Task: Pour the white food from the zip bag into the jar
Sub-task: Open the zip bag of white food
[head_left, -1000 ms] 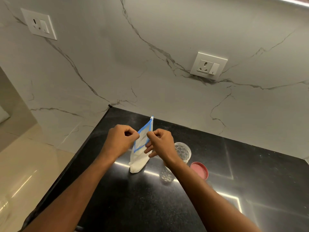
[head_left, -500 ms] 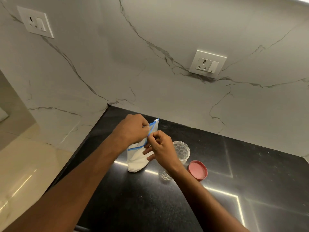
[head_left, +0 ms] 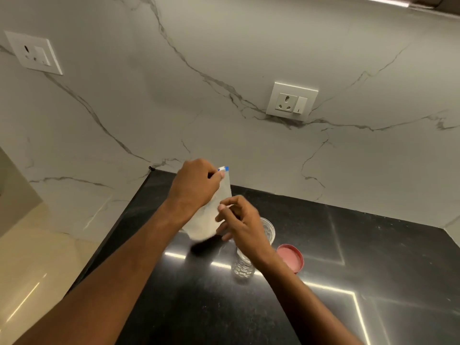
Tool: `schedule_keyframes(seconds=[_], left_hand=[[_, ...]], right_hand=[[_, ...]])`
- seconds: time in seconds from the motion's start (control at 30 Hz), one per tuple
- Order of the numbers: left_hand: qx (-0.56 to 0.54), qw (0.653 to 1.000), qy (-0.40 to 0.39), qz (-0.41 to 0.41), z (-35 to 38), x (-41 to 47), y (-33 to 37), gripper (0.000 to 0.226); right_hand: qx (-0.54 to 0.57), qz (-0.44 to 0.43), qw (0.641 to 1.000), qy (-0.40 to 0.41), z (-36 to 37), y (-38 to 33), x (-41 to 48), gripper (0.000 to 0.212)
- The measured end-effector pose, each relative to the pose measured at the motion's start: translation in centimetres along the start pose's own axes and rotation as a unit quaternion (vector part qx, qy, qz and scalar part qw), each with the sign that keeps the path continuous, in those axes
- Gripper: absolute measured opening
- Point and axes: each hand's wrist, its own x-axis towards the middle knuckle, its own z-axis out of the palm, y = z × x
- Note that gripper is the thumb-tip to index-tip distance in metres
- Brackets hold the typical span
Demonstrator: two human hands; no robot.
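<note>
Jar [head_left: 242, 268] on black counter [head_left: 388, 247], marble wall [head_left: 224, 58]

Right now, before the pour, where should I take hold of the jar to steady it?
Probably best to grip the jar round its lower body, coming from its right, with the fingers wrapped round the wall. It stands upright with its mouth open, so the rim should stay free. The zip bag hangs at its left, and the pink lid on the right lies flat and low.
</note>
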Motion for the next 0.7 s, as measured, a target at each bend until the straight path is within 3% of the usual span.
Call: schedule_keyframes(seconds=[0.17, 0.37, 0.57, 0.7], left_hand=[[-0.035, 0.987, 0.086, 0.128, -3.1, 1.0, 5.0, 0.036], [-0.089, 0.962, 0.091, 0.241, -3.7, 1.3, 11.2, 0.025], [-0.193, 0.954, 0.017, 0.228, -1.7, 1.2, 13.6, 0.023], [-0.249, 0.948, -0.016, 0.198, -0.1, 0.5, 14.0, 0.024]], right_hand=[[0.014, -0.021, 0.989, 0.145, -4.0, 0.0, 1.6, 0.011], [0.107, 0.124, 0.969, 0.187, -7.6, -0.4, 3.2, 0.038], [0.208, 0.144, 0.917, 0.310, -11.0, 0.3, 0.6, 0.046], [0.211, 0.147, 0.899, 0.355, -13.7, 1.0, -1.8, 0.034]])
